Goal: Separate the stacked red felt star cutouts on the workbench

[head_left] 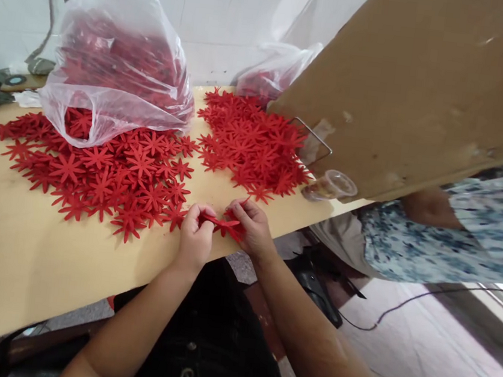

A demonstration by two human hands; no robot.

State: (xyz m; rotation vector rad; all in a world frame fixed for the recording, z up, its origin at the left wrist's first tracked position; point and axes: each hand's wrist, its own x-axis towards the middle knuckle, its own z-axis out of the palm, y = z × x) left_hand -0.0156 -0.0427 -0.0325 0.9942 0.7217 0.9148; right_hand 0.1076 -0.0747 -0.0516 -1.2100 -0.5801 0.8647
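Between my two hands, just over the table's front edge, is a red flower-shaped piece (225, 224) with narrow petals. My left hand (197, 234) pinches its left side. On the other side, my right hand (250, 228) grips it with thumb and fingers, which partly hide the piece. A loose pile of flat red flower shapes (112, 175) lies to the left of my hands. Beyond my right hand, a second pile of similar red flower shapes (254, 146) is heaped on the table.
A clear plastic bag (119, 70) filled with red pieces stands behind the left pile. Another bag (278, 70) sits farther back. A large brown board (408, 91) rises at right, with a clear plastic cup (331, 186) by it. Someone in patterned clothing (428, 233) is beyond.
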